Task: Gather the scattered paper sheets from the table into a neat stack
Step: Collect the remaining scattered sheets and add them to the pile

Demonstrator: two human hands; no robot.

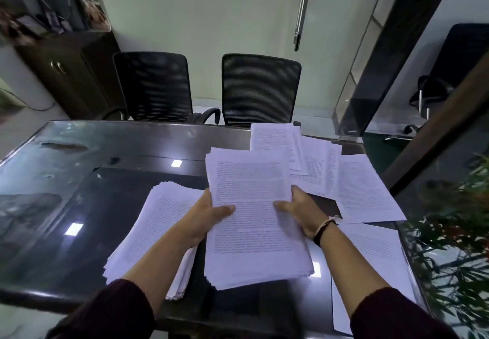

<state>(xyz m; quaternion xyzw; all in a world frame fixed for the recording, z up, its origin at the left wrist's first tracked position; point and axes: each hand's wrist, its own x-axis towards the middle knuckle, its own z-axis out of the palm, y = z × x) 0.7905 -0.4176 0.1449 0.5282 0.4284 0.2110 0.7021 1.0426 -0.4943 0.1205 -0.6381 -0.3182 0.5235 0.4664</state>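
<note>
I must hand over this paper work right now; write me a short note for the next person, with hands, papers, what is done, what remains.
Left hand and right hand: each has a grip on one side of a thick bundle of white printed sheets, thumbs on top, held over the dark glossy table.
Second white printed pile: lies on the table under the left forearm, edges fanned.
Loose white sheets: spread overlapping at the far right; more lie near the right edge.
Done: two bundles collected.
Left: pick up the loose sheets, merge everything, square the edges.
</note>
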